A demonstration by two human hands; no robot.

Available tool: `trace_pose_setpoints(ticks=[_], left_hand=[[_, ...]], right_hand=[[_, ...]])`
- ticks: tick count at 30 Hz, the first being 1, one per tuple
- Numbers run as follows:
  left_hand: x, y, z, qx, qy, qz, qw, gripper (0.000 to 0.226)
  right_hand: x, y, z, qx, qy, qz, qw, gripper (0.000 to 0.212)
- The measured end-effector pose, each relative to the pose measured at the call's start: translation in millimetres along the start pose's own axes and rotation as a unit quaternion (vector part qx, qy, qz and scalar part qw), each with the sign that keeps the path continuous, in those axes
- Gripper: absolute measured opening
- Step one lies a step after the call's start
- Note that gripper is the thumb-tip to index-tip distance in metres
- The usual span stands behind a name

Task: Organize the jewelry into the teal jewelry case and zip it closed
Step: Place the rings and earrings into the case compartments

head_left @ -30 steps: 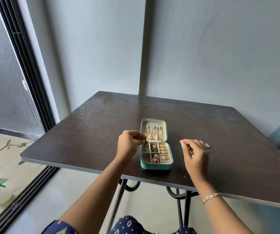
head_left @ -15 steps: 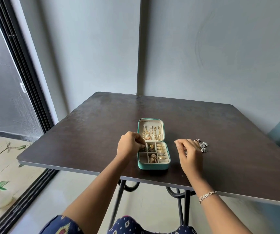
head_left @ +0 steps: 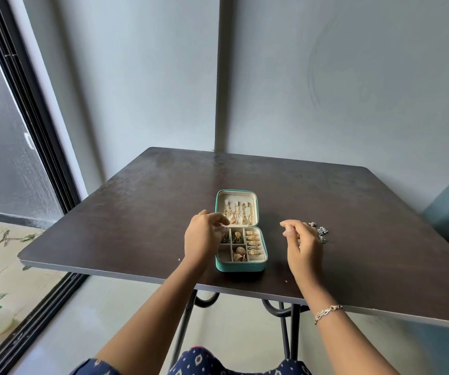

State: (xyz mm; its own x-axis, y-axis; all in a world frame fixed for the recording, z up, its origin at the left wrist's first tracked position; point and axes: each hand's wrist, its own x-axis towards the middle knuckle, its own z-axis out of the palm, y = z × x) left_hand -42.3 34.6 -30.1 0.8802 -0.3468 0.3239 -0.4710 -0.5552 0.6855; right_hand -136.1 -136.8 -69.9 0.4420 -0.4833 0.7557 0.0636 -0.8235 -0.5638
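left hand (head_left: 204, 239) fingers curl into rectangular teal case (head_left: 241, 267), grip unclear; right hand (head_left: 304, 247) fingers loosely curled

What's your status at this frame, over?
Left hand curled over teal case, far-left compartment, grip unclear. Right hand loose, beside silver pieces on table. Case open, unzipped. Nothing blocking.
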Motion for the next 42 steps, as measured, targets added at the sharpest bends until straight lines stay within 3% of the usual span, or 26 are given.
trace_pose_setpoints(ticks=[5, 12, 19, 27, 42], left_hand=[[-2, 17, 9, -0.027, 0.047, 0.056, 0.997, 0.010], [3, 43, 31, -0.092, -0.002, 0.104, 0.990, 0.008], [13, 55, 48, -0.049, -0.070, 0.122, 0.989, 0.010], [23, 72, 71, 0.143, -0.134, 0.177, 0.965, 0.012], [36, 88, 98, 0.157, -0.170, 0.144, 0.962, 0.015]], right_hand=[[6, 22, -22, 0.027, 0.069, 0.113, 0.991, 0.033], [20, 63, -62, -0.043, 0.015, 0.206, 0.977, 0.009], [28, 73, -52, -0.073, -0.072, 0.170, 0.980, 0.012], [30, 78, -49, -0.071, -0.081, 0.175, 0.979, 0.013], [28, 80, -47, -0.046, -0.075, 0.157, 0.984, 0.016]])
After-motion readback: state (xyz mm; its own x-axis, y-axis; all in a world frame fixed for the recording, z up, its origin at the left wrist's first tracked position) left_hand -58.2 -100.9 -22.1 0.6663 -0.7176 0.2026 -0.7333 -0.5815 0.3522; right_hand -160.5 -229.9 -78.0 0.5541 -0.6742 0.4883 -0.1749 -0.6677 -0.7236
